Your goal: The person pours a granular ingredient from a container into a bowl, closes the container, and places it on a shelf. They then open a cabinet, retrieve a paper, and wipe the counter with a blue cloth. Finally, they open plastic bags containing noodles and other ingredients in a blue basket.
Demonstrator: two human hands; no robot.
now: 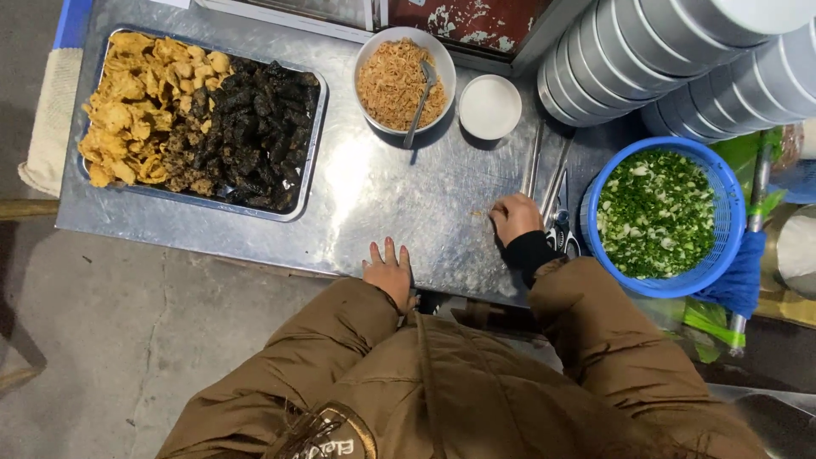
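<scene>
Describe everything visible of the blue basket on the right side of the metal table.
The blue basket is round, looks like plastic, and has slotted, perforated walls. It stands upright at the right end of the metal table, its near rim seemingly past the table edge. It is filled almost to the rim with chopped greens, green with white bits. Scissors and metal tongs lie just to its left, by the person's right hand, which does not touch it. Stacked grey bowls sit behind it.

Tray [316, 127] left of bowl [367, 51]; basket [595, 183] right, perhaps touching scissors [558, 223].
</scene>
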